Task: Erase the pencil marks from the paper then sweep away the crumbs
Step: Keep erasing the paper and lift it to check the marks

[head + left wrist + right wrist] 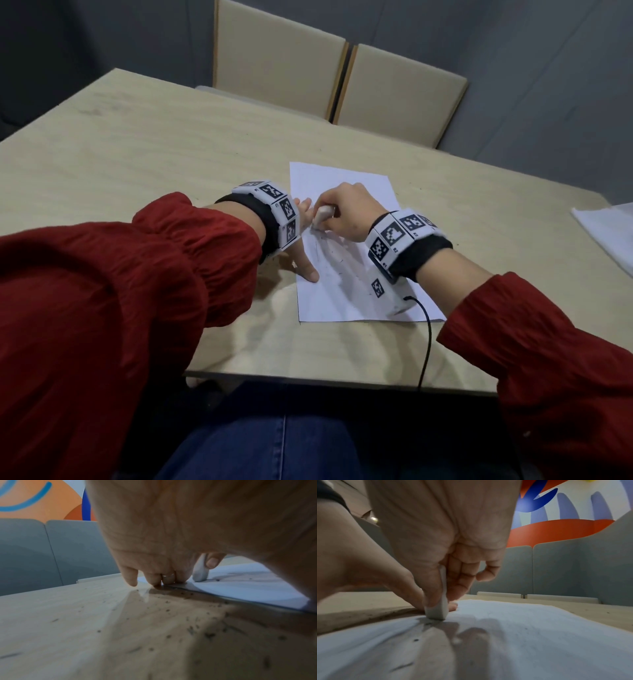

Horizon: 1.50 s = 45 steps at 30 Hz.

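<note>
A white sheet of paper (346, 246) lies flat on the light wooden desk (154, 164), in front of the seated person. The right hand (349, 212) pinches a white eraser (323, 215) between thumb and fingers, the other fingers curled behind it. The eraser stands nearly upright, its lower end pressed on the paper close to the sheet's left edge; the right wrist view shows grey smudging on the paper just under it (436, 609). Faint pencil marks (329, 253) run across the middle of the sheet, nearer the person than the eraser.

The left hand (305, 253) lies flat with its fingers straight and spread, holding nothing. Its fingertips (169, 580) press on the left edge of the paper, just beside the eraser, and its thumb rests on the sheet closer to the person. A ring (168, 575) shows on one finger.

Dark crumbs (197, 626) are scattered on the desk beside the paper's left edge, under the left palm, and a few specks lie on the sheet itself.

Two beige chairs (342, 78) stand at the far side of the desk. Another white sheet (609, 233) lies at the right edge of the desk, well apart from the hands.
</note>
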Motion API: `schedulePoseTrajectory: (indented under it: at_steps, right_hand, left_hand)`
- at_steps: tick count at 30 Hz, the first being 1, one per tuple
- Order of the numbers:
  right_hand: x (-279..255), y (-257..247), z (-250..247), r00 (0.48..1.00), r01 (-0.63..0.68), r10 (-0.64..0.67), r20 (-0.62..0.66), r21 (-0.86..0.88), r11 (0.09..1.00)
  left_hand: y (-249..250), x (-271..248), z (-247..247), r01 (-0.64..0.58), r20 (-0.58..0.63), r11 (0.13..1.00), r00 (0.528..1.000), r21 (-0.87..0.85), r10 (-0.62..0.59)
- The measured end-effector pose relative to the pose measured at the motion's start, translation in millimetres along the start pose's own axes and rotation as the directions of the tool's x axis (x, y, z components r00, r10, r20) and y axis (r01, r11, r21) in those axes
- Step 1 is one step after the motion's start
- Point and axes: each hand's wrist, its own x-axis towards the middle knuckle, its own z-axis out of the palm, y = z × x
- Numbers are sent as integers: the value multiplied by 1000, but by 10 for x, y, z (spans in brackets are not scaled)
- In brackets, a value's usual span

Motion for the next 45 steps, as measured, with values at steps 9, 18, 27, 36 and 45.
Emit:
schedulePoseTrajectory:
  at_steps: [9, 18, 27, 36, 45]
  right_hand:
    - [-184, -64, -64, 994, 100, -105, -6, -251, 963]
    - [-485, -21, 30, 987, 161, -159, 24, -233, 959]
    - [-269, -46, -27, 988, 129, -147, -41, -296, 947]
    - [-188, -124, -91, 981, 180, -193, 1, -373, 910]
    - [-682, 1, -141, 954, 268, -221, 204, -248, 931]
  left_hand:
    - [-84, 134, 89, 23, 6, 999, 1000, -29, -23]
    - [-107, 236, 158, 40, -6, 999, 999, 1, -40]
    - [-148, 275, 210, 8, -30, 999, 999, -40, -10]
    - [-170, 335, 193, 27, -33, 999, 999, -36, -28]
    - [-129, 323, 204, 13, -26, 999, 1000, -34, -14]
